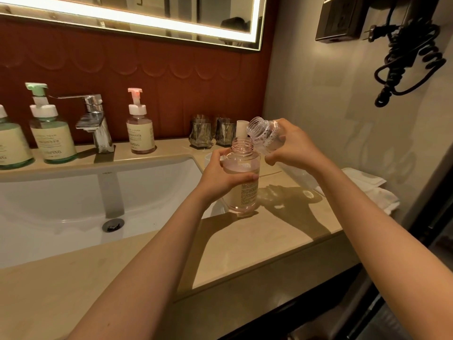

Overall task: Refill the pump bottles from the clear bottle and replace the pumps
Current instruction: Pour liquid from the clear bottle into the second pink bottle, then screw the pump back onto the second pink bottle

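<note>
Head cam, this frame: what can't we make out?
Head view:
- fill of clear bottle: right hand covers its body.
- white piece behind pink bottle: mostly hidden; pump or not, unclear.
- leftmost green bottle: cut by left edge.
- pink bottle label print: too small.

Warm, dim light comes from the glowing mirror [137, 18] strip at far left; hard arm shadows cross the counter [245, 241]; glare on the faucet [94, 119]; wide-angle bending at the edges

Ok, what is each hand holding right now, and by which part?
The left hand grips the open pink bottle round its middle; the right hand grips the tilted clear bottle round its body just behind the neck.
</note>
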Action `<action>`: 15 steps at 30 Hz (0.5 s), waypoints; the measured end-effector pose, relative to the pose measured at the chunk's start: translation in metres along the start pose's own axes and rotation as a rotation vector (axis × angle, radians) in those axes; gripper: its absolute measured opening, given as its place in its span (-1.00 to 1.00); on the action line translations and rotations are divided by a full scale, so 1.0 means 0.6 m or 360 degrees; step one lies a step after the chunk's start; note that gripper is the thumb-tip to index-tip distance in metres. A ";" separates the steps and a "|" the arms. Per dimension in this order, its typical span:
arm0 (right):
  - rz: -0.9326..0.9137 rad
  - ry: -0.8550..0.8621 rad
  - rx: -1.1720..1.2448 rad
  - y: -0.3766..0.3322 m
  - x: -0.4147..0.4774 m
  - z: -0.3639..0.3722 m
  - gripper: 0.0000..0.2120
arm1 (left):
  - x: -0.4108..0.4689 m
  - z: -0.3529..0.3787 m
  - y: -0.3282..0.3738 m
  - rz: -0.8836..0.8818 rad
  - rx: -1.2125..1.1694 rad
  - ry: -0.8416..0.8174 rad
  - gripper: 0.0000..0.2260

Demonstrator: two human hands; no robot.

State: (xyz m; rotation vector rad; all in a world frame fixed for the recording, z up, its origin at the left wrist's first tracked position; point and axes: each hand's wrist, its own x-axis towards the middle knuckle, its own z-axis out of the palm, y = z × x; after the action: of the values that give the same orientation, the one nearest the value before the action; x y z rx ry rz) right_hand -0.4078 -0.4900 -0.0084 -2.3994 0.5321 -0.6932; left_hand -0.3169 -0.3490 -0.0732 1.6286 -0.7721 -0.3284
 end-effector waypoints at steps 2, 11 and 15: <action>0.0009 -0.0028 0.0156 0.003 0.000 0.001 -0.37 | 0.000 -0.002 0.002 0.0018 0.0022 -0.0020 -0.24; 0.0200 0.0167 0.0643 0.027 0.018 0.013 -0.33 | 0.002 -0.002 0.004 0.0021 0.0059 -0.0024 -0.25; 0.0284 0.0330 0.0693 0.039 0.021 0.025 -0.21 | 0.002 0.000 0.003 0.0022 0.0078 -0.0009 -0.25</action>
State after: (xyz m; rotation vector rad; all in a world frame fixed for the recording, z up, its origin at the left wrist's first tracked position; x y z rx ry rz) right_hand -0.3941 -0.5076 -0.0289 -1.8646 0.6010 -0.8815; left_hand -0.3168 -0.3498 -0.0711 1.6679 -0.8010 -0.3063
